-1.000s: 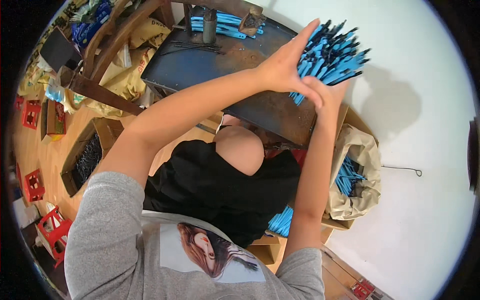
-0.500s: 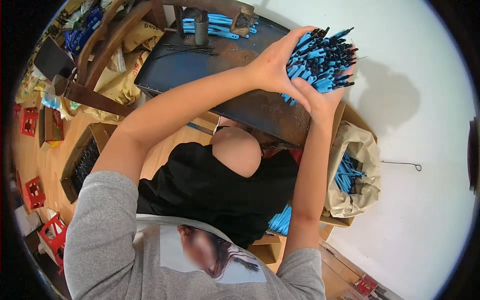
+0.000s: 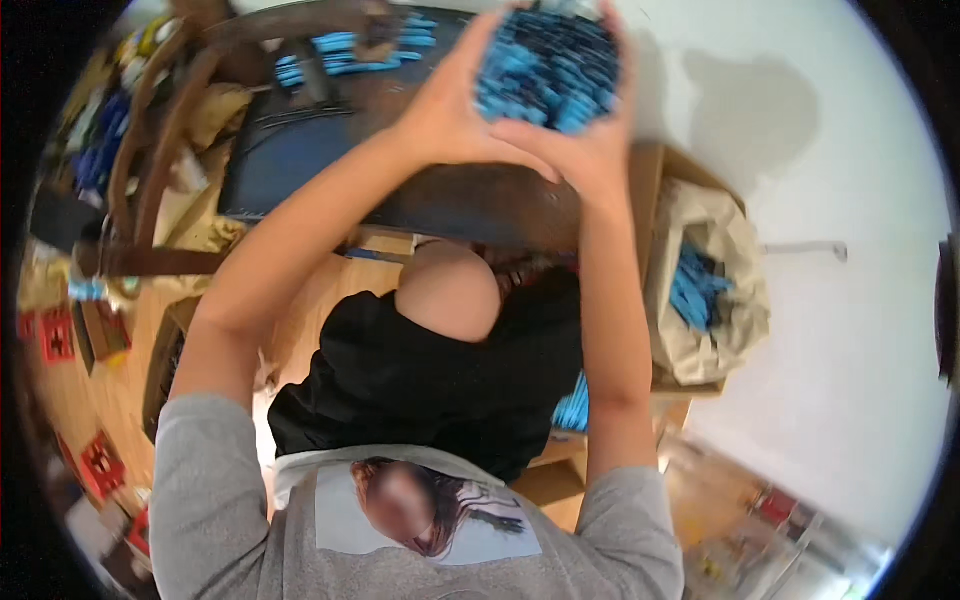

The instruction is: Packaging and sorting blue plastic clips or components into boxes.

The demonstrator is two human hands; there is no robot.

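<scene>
A thick bundle of thin blue sticks with black ends (image 3: 546, 72) is raised over the dark worktable (image 3: 300, 165), its end faces turned toward me. My left hand (image 3: 458, 118) wraps round its left side. Around its right side and underneath curls my right hand (image 3: 598, 158), the thumbs meeting below the bundle. Both hands are closed on it. The sticks are smeared by motion, so their exact kind does not show.
Several flat blue pieces (image 3: 335, 62) lie on the table beside a rusty metal lever frame (image 3: 262, 32). At right stands a cardboard box with a brown paper liner (image 3: 738, 300), holding more blue sticks. A metal hook (image 3: 810, 248) sticks out from the wall.
Both hands have carried the bundle leftward and slightly up. Its ends, which pointed rightward, now face me more. The whole view has shifted a little.
</scene>
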